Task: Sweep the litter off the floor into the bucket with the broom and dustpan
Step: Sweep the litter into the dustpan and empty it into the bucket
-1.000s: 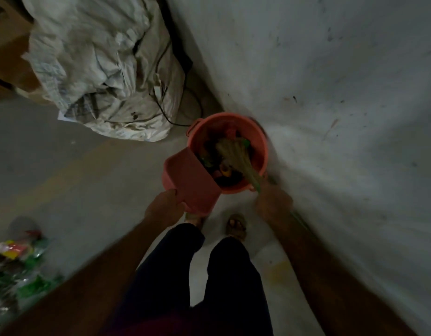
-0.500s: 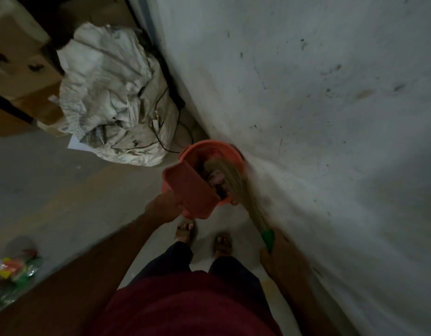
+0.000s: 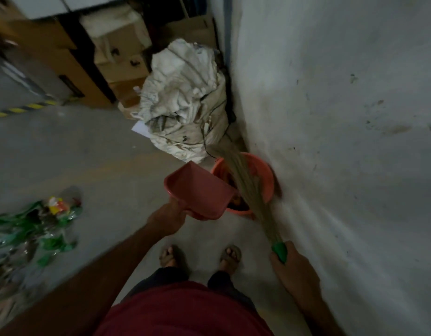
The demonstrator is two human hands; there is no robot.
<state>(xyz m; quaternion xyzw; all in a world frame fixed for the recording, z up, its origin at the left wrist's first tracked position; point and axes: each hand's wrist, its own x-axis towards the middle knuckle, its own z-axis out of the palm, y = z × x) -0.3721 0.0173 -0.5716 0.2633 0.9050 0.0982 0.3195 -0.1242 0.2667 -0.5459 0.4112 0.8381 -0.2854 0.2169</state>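
Grey concrete floor, orange bucket, green litter, white sack

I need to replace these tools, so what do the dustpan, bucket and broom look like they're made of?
The salmon-pink scoop-shaped dustpan looks like moulded plastic: smooth, matte, one uniform colour. The round orange bucket seems plastic too, with an even thin rim. The straw-coloured broom appears to be bundled dried grass or similar fibre, fine strands fanning out, with a glossy green, probably plastic, grip.
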